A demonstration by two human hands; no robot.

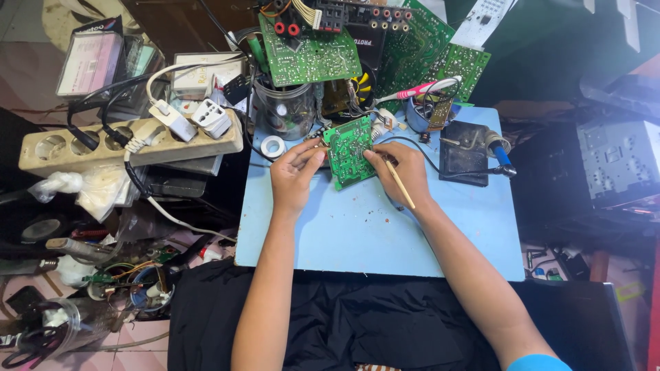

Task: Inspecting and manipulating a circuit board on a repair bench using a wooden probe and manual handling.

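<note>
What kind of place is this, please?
Probably an electronics repair bench: both hands work on a green circuit board, more circuit boards stand behind it, and a soldering iron rests on its stand.

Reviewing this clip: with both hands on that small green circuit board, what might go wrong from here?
1. The circuit board is propped at a tilt between the left hand and right hand with no clamp; it may slip under pressure.
2. The thin stick in the right hand's grip could skid across the crowded components.
3. A black cable loops right behind the right hand toward the soldering stand; a snag might drag the stand across the blue mat.
</note>
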